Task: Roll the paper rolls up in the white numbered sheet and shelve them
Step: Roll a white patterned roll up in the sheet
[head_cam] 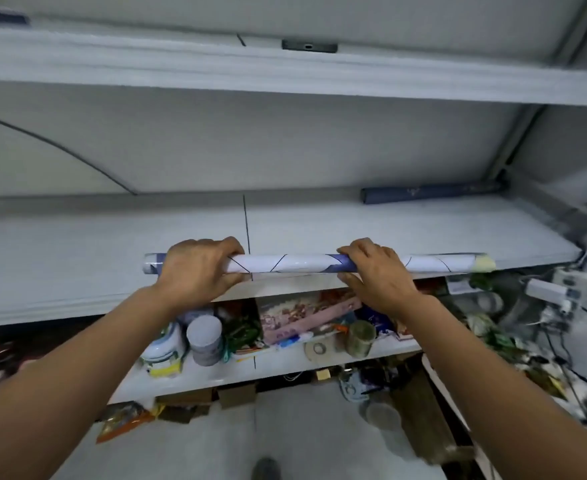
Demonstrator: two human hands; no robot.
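- White shelving all round; three smooth flat boards in view, upper shelf (285,77), middle shelf (94,258), cluttered lower shelf (285,365); pale floor (302,427) below.
- One wrapped bundle (302,263): long thin tube, glossy white outer sheet with thin dark curved lines, blue-violet patches near both grips, pale yellow roll end poking out on the right.
- Lying level along the front edge of the middle shelf; resting on it or just above, cannot tell.
- Two hands on it, well apart. Left hand (195,268) near the left end, fingers curled over the top, thumb under, gripping. Right hand (375,271) right of centre, same wrap-round grip.
- One dark blue roll (430,194), matte, lying at the back right of the middle shelf, well apart from the bundle.
- Lower shelf count: one grey-lidded round tub (205,339), one white jar (162,351) with yellow label just beside it, one clear glass jar (360,337), one tape ring (317,349), one flat pink printed box (306,315).
- Right edge: white plug blocks and tangled cables, blurred.
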